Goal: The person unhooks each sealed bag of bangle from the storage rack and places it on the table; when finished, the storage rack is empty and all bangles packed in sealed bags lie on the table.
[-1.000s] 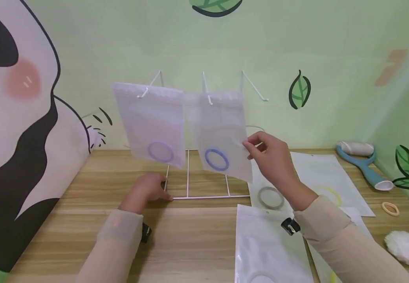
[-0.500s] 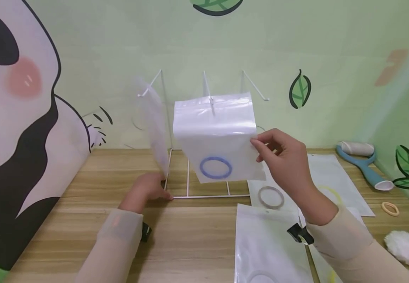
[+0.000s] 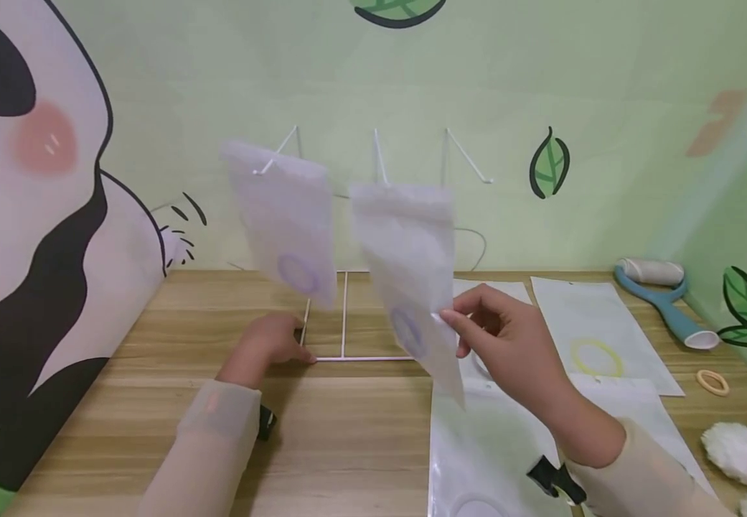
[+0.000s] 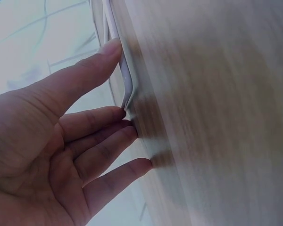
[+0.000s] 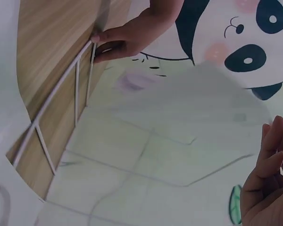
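My right hand [image 3: 509, 341] pinches the right edge of a white translucent zip bag [image 3: 404, 244] with a blue ring [image 3: 407, 332] inside. The bag is creased and angled below the middle hook; whether the hook passes through it, I cannot tell. A second bag [image 3: 279, 208], with a pale purple ring [image 3: 298, 273], hangs tilted on the left hook. Low on the table, my left hand [image 3: 273, 339] holds the front left corner of the white wire rack [image 3: 360, 358]. In the left wrist view, the thumb [image 4: 111, 48] lies on the wire, with fingertips at the bend.
Several flat bags lie at the right, one with a yellow ring [image 3: 595, 357]. Behind them are a blue-handled lint roller [image 3: 664, 301] and a small tan ring [image 3: 712, 382]. White fluffy items [image 3: 744, 452] lie at the right edge. The right hook [image 3: 470, 158] carries nothing.
My right hand has moved down with the edge of the blue-ring bag, which bent and then turned narrower to view. The left bag swung edge-on and back. My left hand has stayed put.
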`<state>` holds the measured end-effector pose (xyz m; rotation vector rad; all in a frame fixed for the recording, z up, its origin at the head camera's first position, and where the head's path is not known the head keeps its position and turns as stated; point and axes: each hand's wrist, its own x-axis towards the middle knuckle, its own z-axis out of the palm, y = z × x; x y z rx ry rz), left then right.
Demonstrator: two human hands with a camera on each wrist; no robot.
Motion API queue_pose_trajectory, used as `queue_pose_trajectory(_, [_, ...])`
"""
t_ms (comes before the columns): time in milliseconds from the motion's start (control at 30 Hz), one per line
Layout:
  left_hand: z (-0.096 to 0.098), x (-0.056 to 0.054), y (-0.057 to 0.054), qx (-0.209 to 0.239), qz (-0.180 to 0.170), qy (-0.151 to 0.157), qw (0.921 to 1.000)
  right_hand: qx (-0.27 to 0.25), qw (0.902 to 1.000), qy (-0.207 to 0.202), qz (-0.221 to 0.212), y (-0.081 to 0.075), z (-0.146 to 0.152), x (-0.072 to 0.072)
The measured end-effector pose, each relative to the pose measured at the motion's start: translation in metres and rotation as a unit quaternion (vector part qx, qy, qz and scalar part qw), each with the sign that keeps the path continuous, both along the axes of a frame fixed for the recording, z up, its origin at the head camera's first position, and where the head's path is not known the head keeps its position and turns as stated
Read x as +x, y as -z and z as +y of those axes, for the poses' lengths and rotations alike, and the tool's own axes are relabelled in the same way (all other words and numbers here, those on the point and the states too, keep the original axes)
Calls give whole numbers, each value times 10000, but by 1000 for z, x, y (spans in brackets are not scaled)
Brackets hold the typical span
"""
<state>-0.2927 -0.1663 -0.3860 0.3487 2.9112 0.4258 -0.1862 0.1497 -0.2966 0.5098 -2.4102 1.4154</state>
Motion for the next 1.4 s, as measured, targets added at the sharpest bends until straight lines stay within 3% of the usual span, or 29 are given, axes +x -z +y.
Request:
queue_pose_trajectory(167, [-1,1,0,-21,80,60,9999,35,9995,-249,202,-2,-5,11])
queue_pose_trajectory(400, [-3,-2,3,-124,128,122,9998,-162,9954,-920,-216,5,-15,23])
queue_pose_trajectory(700, [-2,0,3,-109,144,130,9998,-327,9835,-1676,-594,26,-34,32])
queue_pose_trajectory(800, [-1,1,2,-135,174,160,9996,-367,9829,-1664,-696,28,-35,33])
queue_pose_trajectory(1133, [-1,-2,1,-130,208,182,9995,-62,9845,-878,-1516,40,-19,23])
queue_pose_trajectory(1400, [-1,-5,5,-118,190,193,9996,222,9721,-994,-2111,60,-11,19])
